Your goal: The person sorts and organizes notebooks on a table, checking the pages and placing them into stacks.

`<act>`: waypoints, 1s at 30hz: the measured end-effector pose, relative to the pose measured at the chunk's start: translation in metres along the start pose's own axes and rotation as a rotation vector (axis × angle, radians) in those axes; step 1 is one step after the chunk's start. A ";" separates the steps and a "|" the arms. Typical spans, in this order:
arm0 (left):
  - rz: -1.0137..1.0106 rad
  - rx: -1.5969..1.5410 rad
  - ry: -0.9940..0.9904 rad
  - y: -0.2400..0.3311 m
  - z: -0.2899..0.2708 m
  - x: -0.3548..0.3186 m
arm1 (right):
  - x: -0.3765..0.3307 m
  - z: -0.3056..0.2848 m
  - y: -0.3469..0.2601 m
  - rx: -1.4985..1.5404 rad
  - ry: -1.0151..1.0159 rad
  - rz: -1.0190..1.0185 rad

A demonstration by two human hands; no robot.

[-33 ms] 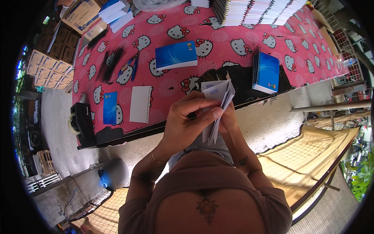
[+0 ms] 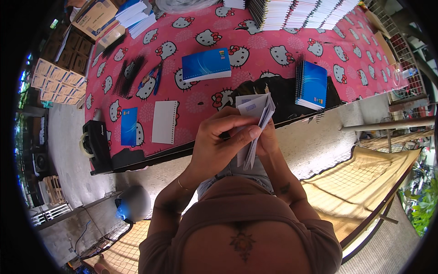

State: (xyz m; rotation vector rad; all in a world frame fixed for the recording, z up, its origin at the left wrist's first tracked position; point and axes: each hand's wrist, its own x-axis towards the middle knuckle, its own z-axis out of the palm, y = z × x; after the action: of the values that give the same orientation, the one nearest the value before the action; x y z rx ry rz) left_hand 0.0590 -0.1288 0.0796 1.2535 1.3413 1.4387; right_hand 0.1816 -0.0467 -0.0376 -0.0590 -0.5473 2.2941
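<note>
A thin bundle of white printed sheets (image 2: 266, 113) is held upright and slightly fanned just past the table's near edge. My left hand (image 2: 224, 134) pinches its left side, thumb and fingers closed on the pages. On the far side, my right hand (image 2: 269, 140) grips the same bundle, its fingers partly hidden by the paper. Nearby on the table lie a blue-covered pad (image 2: 206, 65), a blue spiral notebook (image 2: 313, 84), a white hole-punched pad (image 2: 164, 122) and a narrow blue cover (image 2: 129, 127).
A pink patterned cloth (image 2: 260, 42) covers the table. A black tape dispenser (image 2: 97, 146) stands at its left corner. Black binding coils (image 2: 129, 76) lie beside blue-handled pliers (image 2: 158, 81). Stacked spiral notebooks (image 2: 301, 13) and cardboard boxes (image 2: 96, 17) stand farther back. A tan draped sheet (image 2: 360, 176) hangs at right.
</note>
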 end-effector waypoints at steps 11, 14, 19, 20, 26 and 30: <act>0.069 0.038 0.037 -0.003 0.004 0.000 | -0.001 -0.005 0.002 0.005 0.010 -0.008; 0.048 0.049 0.041 -0.002 0.003 -0.001 | -0.001 -0.003 0.002 0.015 0.003 -0.009; 0.010 0.078 0.031 0.001 0.002 -0.002 | 0.000 0.000 -0.001 0.024 -0.021 -0.014; -0.012 0.094 0.016 0.002 0.002 -0.003 | 0.000 0.000 -0.001 0.027 -0.023 -0.016; 0.048 0.057 0.067 -0.002 0.004 -0.001 | 0.000 0.001 0.000 0.041 -0.025 -0.026; 0.057 0.062 0.071 -0.003 0.004 -0.001 | 0.000 -0.001 0.000 0.043 -0.019 -0.020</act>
State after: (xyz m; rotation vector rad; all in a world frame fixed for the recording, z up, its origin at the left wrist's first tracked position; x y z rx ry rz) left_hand 0.0632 -0.1283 0.0762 1.3009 1.4178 1.5029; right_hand 0.1817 -0.0465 -0.0390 -0.0104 -0.5054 2.2882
